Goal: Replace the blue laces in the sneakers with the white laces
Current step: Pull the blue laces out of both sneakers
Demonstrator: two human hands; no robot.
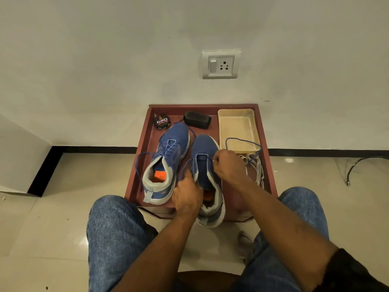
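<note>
both hands grip the right sneaker, right pinching its blue lace.

Materials before you, by item:
- Sneakers: blue knit-looking cloth uppers, matt, with grey fabric collars and pale rubbery soles.
- Blue laces: thin woven cord, dull.
- White laces: flat cloth, matt.
- Bench: reddish-brown painted wood, slight sheen.
- Tray: cream plastic, smooth, scuffed inside.
- Polish tin: glossy printed lid, probably metal.
- Black case: matt, material unclear.
- Floor: glossy tile.
- Your jeans: blue denim, coarse weave.
</note>
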